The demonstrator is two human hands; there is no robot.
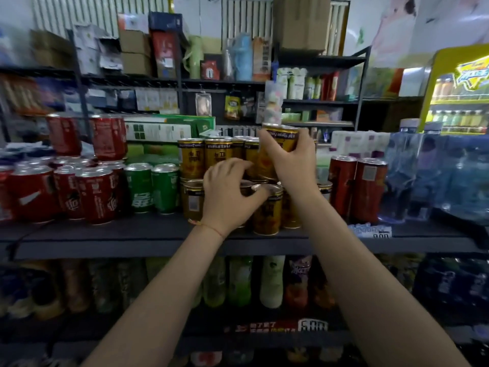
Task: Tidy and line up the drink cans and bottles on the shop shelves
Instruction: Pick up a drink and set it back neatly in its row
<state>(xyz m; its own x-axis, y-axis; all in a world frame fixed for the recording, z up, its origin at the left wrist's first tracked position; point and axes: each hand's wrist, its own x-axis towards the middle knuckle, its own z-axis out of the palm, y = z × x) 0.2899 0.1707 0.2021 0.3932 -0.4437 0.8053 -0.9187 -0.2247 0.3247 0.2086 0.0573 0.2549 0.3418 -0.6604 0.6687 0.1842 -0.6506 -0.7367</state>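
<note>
Gold drink cans (217, 157) stand two layers high in the middle of the dark shelf (148, 235). My right hand (287, 157) grips one gold can (281, 133) and holds it raised above the upper layer. My left hand (229, 192) lies over the top of a lower-layer gold can (267, 210), fingers curled round its rim. Red cola cans (90, 194) stack at the left, two green cans (150, 188) stand between them and the gold ones, and two tall red cans (357, 186) stand at the right.
Shrink-wrapped water bottles (434, 176) fill the shelf's right end, with a price tag (373, 230) on the edge. Bottled drinks (270, 282) line the shelf below. Boxes and hanging goods crowd the racks behind. A yellow drinks cooler (460, 91) stands at the far right.
</note>
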